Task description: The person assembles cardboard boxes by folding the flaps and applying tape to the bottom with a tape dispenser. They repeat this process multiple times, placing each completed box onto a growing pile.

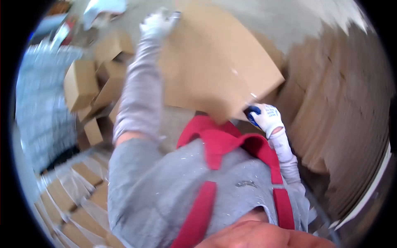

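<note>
Holding cardboard sheet (215, 66) at opposite corners, in front of chest.
Right hand (266, 118) fingers pinch near corner; left hand (159, 22) on far corner, grip blurred, can't tell. Wide span likely keeps sheet flat.

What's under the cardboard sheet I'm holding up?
Past the edges of the cardboard sheet, grey floor and stacked flat cardboard show. Whatever lies directly beneath the sheet is covered.

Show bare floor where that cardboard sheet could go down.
Bare floor lies beyond the cardboard sheet, bordered by the flat cardboard stacks on the right. A sliver shows between the left sleeve and the sheet. Crowded: loose boxes at left, wrapped pallet nearer. Left hand and right hand grip the sheet.
</note>
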`<state>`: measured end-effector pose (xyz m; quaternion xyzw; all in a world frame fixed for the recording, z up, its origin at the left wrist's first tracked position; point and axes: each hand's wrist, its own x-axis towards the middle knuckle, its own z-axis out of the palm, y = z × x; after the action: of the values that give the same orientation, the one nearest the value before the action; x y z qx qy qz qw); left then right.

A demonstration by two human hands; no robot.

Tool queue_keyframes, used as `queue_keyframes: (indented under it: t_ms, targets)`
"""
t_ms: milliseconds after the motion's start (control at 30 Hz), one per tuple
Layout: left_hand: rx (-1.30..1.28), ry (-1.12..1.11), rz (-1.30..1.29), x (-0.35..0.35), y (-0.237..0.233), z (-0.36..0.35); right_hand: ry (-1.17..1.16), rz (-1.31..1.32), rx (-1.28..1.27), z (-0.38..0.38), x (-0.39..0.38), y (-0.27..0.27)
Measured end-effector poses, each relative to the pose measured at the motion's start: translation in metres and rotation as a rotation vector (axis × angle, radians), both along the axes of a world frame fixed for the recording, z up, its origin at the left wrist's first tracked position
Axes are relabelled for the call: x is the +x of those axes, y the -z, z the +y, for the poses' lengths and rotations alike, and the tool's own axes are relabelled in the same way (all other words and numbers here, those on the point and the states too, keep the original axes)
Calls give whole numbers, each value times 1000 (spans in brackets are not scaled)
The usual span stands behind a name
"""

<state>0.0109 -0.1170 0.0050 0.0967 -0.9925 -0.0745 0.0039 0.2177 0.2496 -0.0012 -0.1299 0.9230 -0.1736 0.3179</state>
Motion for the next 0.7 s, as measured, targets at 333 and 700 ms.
queue_keyframes:
  t_ms: [333,700]
  targets:
    - [257,-518,108,180,-50,-172,-529,-132,131,-133,-87,108]
    - [479,28,278,44,27,-116,-186,-246,-158,-139,-61,96]
